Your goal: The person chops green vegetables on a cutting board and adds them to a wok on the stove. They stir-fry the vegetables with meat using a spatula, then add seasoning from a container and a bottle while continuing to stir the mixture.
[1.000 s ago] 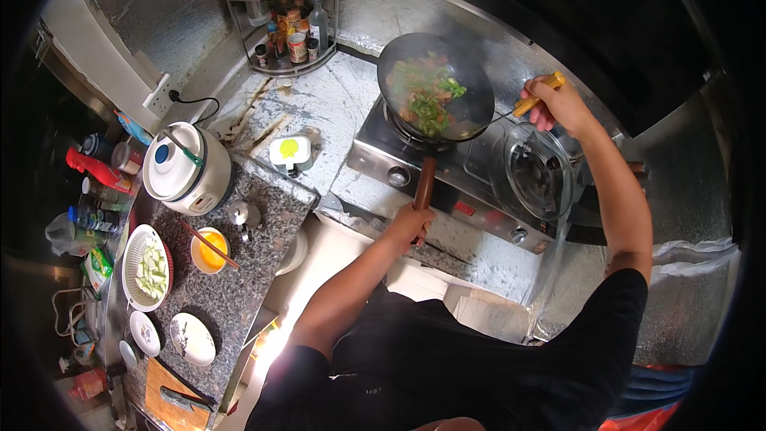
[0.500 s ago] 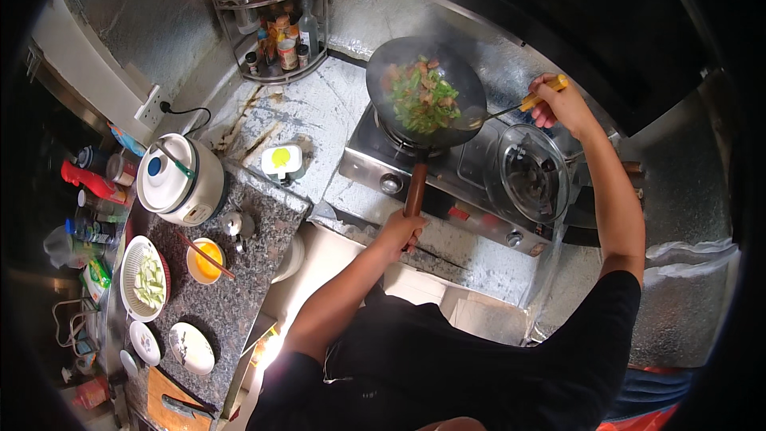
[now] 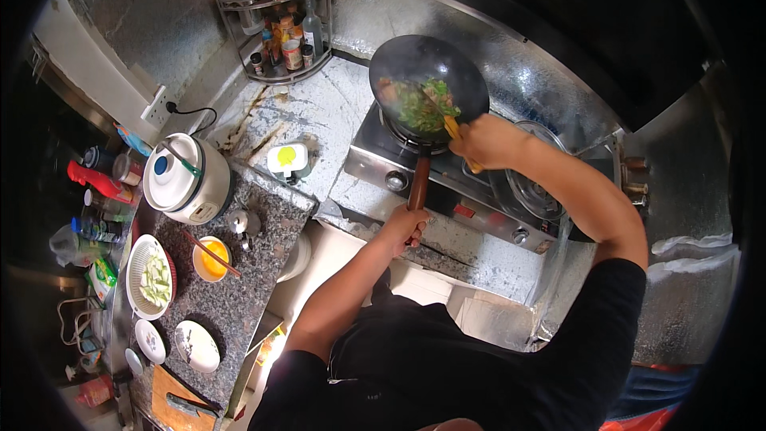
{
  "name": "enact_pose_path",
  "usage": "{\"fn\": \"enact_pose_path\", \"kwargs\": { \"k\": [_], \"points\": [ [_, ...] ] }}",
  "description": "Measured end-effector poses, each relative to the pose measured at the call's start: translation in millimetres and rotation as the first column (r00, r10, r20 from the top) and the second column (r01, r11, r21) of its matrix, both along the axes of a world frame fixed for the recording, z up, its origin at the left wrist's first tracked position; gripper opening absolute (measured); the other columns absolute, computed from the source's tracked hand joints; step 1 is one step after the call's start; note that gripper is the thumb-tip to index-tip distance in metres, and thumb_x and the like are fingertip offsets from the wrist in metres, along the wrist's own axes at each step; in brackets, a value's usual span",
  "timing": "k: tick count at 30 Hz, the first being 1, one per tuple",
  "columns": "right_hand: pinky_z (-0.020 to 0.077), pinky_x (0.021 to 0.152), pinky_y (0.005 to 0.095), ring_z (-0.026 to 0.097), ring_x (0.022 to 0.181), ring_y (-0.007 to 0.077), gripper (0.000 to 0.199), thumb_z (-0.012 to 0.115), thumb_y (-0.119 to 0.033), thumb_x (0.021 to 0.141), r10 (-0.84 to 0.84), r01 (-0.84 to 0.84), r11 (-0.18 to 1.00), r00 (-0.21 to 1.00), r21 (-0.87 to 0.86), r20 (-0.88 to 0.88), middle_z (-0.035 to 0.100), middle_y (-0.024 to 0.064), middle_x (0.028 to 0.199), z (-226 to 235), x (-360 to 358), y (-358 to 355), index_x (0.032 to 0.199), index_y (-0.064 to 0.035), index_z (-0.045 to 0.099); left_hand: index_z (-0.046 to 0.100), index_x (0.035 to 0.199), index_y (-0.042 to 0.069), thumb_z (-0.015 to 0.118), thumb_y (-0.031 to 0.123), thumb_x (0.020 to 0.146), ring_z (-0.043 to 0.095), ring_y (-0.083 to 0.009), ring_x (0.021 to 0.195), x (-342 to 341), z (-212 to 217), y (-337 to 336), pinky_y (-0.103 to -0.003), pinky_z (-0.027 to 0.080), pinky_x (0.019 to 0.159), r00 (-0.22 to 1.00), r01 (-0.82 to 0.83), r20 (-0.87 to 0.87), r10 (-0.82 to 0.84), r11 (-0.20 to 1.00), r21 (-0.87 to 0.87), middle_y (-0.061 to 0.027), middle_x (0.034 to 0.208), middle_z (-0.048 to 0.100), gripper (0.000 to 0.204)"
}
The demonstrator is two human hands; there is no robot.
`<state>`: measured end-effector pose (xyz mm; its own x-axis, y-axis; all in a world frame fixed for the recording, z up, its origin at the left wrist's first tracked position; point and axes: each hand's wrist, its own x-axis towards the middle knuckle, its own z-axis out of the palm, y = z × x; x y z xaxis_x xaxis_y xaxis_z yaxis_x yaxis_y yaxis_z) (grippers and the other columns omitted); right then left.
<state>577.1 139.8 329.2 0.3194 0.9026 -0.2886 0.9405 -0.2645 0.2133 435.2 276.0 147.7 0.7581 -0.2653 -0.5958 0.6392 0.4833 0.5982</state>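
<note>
Kitchen stove (image 3: 369, 161) on a pale worktop (image 3: 319, 108), a black wok (image 3: 447, 60) of chopped greens (image 3: 427, 109) near the stove's left edge. Left hand (image 3: 407, 228): fingers clamped around the wok's brown handle (image 3: 420, 178), past the stove's front edge. Right hand (image 3: 488, 142): fingers wrapped on a yellow-handled utensil (image 3: 452, 126) slanting into the greens.

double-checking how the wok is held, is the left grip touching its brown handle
Touching: the head view shows the left grip closed around the brown handle.
</note>
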Motion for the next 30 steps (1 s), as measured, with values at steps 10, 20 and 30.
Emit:
{"fn": "enact_pose_path", "kwargs": {
  "k": [10, 20, 30],
  "points": [
    [0.0446, 0.043, 0.0224, 0.058, 0.050, 0.0119, 0.022, 0.052, -0.025, 0.083, -0.509, 0.925, 0.332, 0.339, 0.183, -0.791, 0.063, 0.0087, 0.071, 85, 9, -37, 0.084, -0.0045, 0.059, 0.042, 0.084, 0.013, 0.059, 0.013, 0.077, 0.032, -0.0076, 0.041, -1, -4, 4, -0.024, 0.027, 0.036, 1.000, 0.021, 0.016, -0.022, 1.000, 0.006, 0.0021, 0.060, 0.041, 0.019],
    [0.0491, 0.045, 0.0237, 0.061, 0.051, 0.0155, 0.025, 0.046, -0.025, 0.085, -0.065, 0.947, -0.223, 0.221, 0.230, -0.973, 0.063, 0.0111, 0.069, -9, 53, -50, 0.092, -0.0033, 0.058, 0.042, 0.084, 0.015, 0.059, 0.013, 0.077, 0.031, -0.0070, 0.041, 0, -1, 4, -0.024, 0.026, 0.037, 0.998, 0.057, -0.010, -0.057, 0.998, 0.017, 0.0035, 0.058, 0.039, 0.018],
    [0.0463, 0.044, 0.0243, 0.058, 0.049, 0.0133, 0.016, 0.053, -0.017, 0.084, -0.149, 0.940, -0.017, 0.335, 0.341, -0.930, 0.058, 0.0072, 0.059, -27, 47, -32, 0.084, -0.0039, 0.061, 0.044, 0.086, 0.009, 0.057, 0.012, 0.077, 0.035, -0.0099, 0.041, 0, 3, 1, -0.026, 0.028, 0.036, 0.999, 0.031, -0.013, -0.031, 0.998, 0.049, -0.0005, 0.058, 0.041, 0.016]
  ]
}}
